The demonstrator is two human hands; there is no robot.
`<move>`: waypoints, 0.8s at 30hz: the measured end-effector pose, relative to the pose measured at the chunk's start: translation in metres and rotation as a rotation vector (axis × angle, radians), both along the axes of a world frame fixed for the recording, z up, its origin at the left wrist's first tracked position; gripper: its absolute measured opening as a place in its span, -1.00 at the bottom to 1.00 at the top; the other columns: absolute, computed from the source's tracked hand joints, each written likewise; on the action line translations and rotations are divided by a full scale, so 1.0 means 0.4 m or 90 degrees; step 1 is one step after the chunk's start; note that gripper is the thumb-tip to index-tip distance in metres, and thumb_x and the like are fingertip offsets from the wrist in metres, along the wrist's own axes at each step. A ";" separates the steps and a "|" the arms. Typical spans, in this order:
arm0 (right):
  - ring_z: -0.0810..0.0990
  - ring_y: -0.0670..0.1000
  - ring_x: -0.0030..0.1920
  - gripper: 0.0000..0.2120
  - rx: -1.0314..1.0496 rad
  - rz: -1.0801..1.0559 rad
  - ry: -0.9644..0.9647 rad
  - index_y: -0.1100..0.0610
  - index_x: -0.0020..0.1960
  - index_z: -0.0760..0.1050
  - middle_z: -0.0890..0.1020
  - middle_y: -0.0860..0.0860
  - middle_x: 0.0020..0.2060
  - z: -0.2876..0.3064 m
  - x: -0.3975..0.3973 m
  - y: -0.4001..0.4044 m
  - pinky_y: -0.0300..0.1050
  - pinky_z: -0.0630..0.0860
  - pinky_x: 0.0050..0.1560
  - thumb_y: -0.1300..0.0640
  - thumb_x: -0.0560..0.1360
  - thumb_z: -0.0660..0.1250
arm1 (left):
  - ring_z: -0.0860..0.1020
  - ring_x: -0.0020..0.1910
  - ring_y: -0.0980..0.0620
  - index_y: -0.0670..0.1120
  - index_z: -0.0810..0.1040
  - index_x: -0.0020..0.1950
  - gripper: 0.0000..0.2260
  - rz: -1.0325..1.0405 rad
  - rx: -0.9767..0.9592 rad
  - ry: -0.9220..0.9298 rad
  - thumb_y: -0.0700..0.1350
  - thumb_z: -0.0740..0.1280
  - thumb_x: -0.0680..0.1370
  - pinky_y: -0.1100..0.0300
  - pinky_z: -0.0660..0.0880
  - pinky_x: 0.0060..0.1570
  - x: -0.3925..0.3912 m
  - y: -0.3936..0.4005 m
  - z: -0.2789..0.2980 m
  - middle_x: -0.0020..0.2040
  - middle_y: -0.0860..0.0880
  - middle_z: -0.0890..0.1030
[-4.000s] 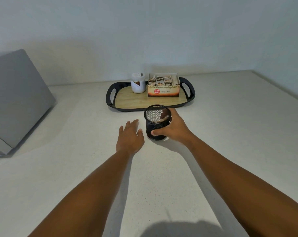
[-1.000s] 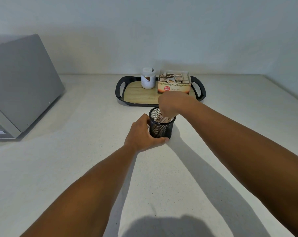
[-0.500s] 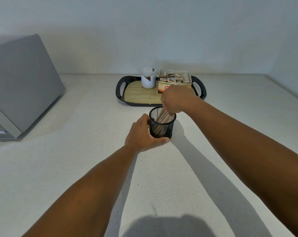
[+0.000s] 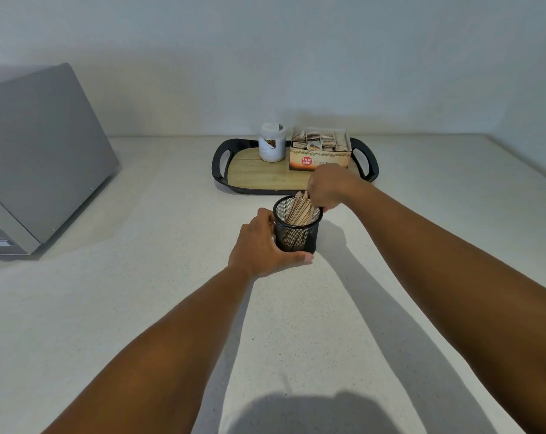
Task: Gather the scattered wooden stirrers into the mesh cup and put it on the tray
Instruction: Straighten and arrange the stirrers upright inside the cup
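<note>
Mesh cup: black wire, upright on the pale speckled table, standing just in front of the tray and not on it. Left hand: wrapped round the cup's left side and base, thumb across the front at the bottom; grip holding the cup. Wooden stirrers: a bundle standing in the cup, leaning right, tops rising above the rim. Right hand: above the cup's far right rim, fingers curled round the tops of the stirrers; grip holding the bundle. Tray: black rim with loop handles at both ends, wood-look floor, set near the wall behind the cup. On the tray: one white lidded jar at left rear, one open cardboard box of tea sachets just beside it on the right. Grey metal appliance: far left of the table, well apart from the tray.
</note>
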State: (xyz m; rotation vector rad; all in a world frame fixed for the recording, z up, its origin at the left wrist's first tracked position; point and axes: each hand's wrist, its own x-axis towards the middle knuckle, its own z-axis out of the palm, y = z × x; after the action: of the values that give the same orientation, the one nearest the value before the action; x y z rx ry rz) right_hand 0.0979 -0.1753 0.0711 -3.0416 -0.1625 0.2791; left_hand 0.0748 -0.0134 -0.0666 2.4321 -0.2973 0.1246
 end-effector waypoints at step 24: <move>0.53 -0.04 0.12 -0.77 0.191 0.163 -0.150 0.14 0.18 0.64 0.66 0.04 0.13 -0.029 0.005 0.003 -0.28 0.37 0.00 0.17 0.55 0.35 | 0.58 0.19 0.05 0.13 0.36 0.42 -0.01 -0.051 -0.039 -0.025 0.62 0.37 0.12 0.07 0.64 0.09 0.000 -0.008 -0.006 0.26 0.12 0.59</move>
State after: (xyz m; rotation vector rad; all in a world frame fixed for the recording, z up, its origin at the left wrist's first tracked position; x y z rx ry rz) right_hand 0.1000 -0.1740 0.0596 -2.7418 -0.5563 -0.0841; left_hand 0.0746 -0.0164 -0.0692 2.3551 -0.4031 0.1448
